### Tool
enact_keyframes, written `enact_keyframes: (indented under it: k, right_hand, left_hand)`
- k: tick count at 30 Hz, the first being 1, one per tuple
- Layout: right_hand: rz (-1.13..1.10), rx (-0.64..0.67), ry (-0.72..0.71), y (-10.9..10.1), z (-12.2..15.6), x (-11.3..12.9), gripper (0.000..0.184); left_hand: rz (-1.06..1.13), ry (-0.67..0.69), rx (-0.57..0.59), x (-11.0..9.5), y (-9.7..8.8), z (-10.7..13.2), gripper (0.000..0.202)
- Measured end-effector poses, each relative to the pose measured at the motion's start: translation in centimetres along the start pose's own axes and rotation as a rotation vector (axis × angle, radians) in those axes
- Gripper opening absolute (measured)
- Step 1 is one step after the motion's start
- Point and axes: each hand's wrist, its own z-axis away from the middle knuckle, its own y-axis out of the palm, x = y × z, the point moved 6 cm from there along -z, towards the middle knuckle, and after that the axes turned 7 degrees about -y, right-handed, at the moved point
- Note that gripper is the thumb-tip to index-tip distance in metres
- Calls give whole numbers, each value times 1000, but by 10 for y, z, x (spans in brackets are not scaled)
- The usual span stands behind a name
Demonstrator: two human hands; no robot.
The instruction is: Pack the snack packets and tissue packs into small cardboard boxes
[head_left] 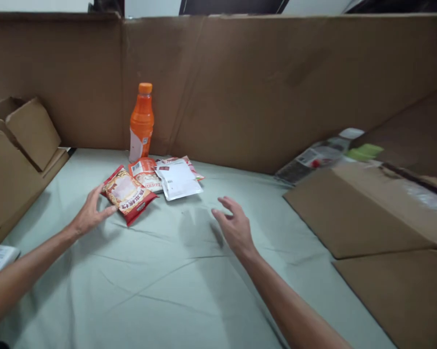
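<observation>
My left hand (pixel 91 213) is at the left edge of a red and cream snack packet (pixel 129 194). Its thumb and fingers are apart and seem to touch the packet's edge without closing round it. My right hand (pixel 236 225) hovers over the cloth, fingers apart and curved, holding nothing. Between the hands, farther back, lie a white pouch (pixel 180 179), an orange and white packet (pixel 145 173) and a pinkish packet (pixel 194 169) partly under the pouch. An orange drink bottle (pixel 141 123) stands upright behind them.
A cardboard wall (pixel 269 92) closes off the back of the pale green cloth (pixel 160 281). Open cardboard boxes stand at left (pixel 14 169) and right (pixel 364 208). A clear bottle (pixel 316 155) leans behind the right box, near a green lid (pixel 365 151). A white object (pixel 0 259) sits at far left.
</observation>
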Motion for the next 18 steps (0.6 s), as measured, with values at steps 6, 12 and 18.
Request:
enact_keyframes:
  k: [6,12,18]
  right_hand:
    - [-95,53,-5,65,-57,10,72]
    - [-168,245,-132,105,-37,38,54]
    - [-15,229,-158,49,-14,50,38]
  left_hand:
    - [1,29,6,-29,39,-12,96]
    - [-91,35,18,-37,50,-44,93]
    - [-126,97,49,-54,44,-14,88]
